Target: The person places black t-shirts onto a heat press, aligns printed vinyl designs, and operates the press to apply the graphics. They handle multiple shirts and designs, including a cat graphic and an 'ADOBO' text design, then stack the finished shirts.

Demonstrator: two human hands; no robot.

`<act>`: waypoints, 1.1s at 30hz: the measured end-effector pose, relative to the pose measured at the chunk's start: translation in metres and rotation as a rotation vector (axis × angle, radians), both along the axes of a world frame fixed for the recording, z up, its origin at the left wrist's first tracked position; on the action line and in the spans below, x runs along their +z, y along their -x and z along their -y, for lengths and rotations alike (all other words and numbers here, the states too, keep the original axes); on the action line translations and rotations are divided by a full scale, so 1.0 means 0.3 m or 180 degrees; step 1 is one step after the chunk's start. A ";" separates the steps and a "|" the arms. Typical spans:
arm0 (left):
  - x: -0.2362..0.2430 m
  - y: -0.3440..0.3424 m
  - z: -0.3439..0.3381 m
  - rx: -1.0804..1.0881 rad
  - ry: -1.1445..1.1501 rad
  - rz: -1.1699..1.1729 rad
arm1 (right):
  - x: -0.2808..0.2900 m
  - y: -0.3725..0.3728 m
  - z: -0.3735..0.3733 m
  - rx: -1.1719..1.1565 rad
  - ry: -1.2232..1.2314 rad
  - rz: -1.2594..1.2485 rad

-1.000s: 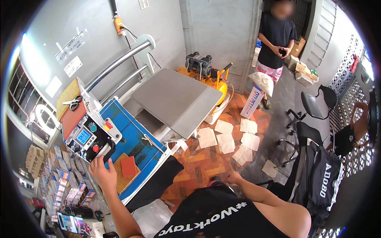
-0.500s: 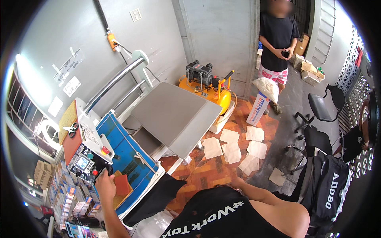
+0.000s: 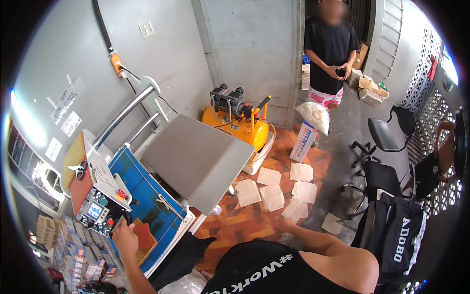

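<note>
From the head camera, the left hand (image 3: pixel 125 236) sits at eight o'clock, fingers curled against the control panel (image 3: pixel 100 213) of the heat press (image 3: pixel 147 196). It looks rigid and heavy; its buttons want light fingertip presses. The right hand (image 3: pixel 284 224) is low at centre, grip unclear.

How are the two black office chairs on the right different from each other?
The far chair is bare, so its seat and curved back show fully. The near chair has a black garment with white letters hanging over its back. The far chair stands closer to the person in the black shirt; the near chair stands closer to the papers on the floor. Both are black and stand on star bases.
</note>
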State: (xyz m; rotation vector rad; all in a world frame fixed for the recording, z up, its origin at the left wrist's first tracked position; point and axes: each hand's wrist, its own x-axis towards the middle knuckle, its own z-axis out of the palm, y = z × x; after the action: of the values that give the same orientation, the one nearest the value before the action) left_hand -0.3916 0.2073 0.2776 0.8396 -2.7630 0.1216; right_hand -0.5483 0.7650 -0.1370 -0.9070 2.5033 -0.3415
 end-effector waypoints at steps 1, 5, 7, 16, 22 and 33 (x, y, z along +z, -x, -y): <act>0.002 0.014 -0.009 -0.0064 -0.0046 -0.0011 | 0.068 0.011 0.087 -0.0263 0.0129 0.0168; 0.010 0.077 -0.059 -0.0119 0.0139 -0.0161 | 0.461 0.040 0.399 -0.0914 0.1849 0.0732; 0.001 0.102 -0.060 -0.0263 0.0211 -0.0241 | 0.704 0.078 0.560 -0.0798 0.1907 0.1031; -0.002 0.247 -0.185 -0.1309 -0.0380 -0.0997 | 1.248 0.029 1.057 -0.0042 0.4418 0.1041; -0.017 -0.062 0.031 -0.2723 -0.0768 -0.2066 | 1.403 -0.005 1.442 0.0292 0.3630 -0.2092; -0.695 -0.457 0.958 0.0235 -0.0524 -0.1219 | 1.211 0.258 1.515 -0.0691 0.1264 -0.3509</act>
State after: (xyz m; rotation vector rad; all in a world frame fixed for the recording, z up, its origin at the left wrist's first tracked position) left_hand -0.2544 -0.0800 0.0690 0.8985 -2.4061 -0.2332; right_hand -0.6258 0.3105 0.2262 -1.1875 3.6512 -0.5178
